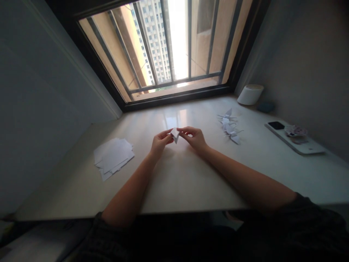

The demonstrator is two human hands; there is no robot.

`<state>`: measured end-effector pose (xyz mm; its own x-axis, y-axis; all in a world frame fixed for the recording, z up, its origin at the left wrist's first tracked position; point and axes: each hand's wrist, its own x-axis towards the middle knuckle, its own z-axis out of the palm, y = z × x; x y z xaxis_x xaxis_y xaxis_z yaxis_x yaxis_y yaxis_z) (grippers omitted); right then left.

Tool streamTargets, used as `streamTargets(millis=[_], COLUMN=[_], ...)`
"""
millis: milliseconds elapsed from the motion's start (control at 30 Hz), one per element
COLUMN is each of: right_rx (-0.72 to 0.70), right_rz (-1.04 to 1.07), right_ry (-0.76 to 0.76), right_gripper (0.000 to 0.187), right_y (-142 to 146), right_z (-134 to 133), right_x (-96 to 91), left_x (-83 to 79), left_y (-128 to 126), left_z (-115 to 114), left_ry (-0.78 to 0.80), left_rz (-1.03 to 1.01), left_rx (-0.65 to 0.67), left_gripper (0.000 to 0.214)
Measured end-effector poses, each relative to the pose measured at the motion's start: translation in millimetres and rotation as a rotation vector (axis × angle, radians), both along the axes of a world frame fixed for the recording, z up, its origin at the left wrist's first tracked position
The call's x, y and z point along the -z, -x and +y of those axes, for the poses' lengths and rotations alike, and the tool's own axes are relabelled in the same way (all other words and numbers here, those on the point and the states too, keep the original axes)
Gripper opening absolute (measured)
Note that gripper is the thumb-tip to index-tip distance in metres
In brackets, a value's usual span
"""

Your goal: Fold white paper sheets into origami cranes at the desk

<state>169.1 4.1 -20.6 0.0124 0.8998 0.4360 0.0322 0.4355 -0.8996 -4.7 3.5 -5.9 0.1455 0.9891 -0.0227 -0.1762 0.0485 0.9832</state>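
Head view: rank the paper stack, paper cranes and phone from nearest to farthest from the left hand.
1. Paper stack: on the table, left of the left hand.
2. Paper cranes: on the table, off to the right.
3. Phone: far right, by the wall.

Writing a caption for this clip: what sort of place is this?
Likely a home desk nook in an upper-floor flat: a barred window facing an apartment tower, a built-in counter, and a phone.

The left hand (160,142) and right hand (193,139) pinch a folded white paper (175,135) between them at center frame. On the tabletop (68,193), loose paper sheets (113,157) lie left of the hands, paper cranes (230,125) lie right of them, and a phone (276,125) lies farther right.
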Motion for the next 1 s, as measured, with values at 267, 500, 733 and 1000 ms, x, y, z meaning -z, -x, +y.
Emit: streamTargets(millis=[267, 500, 733, 1000], right_rx=[-0.137, -0.088, -0.017, 0.005], right_rz=[0.219, 0.147, -0.008, -0.001], right_ry=[0.188, 0.153, 0.022, 0.028], right_gripper=[0.033, 0.033, 0.033, 0.031], right_y=[0.9, 0.4, 0.5, -0.4], right_z=[4.3, 4.1, -1.9, 0.1], right_x=[0.7, 1.3, -1.5, 0.9], left_x=[2.8, 2.4, 3.2, 7.1], left_y=[0.0, 2.1, 1.1, 1.3], left_z=[3.4, 2.4, 0.8, 2.5], left_ry=[0.145, 0.012, -0.046, -0.062], left_rz=[-0.105, 0.019, 0.043, 0.060], left_rx=[0.023, 0.057, 0.044, 0.025], left_gripper=[0.052, 0.054, 0.055, 0.051])
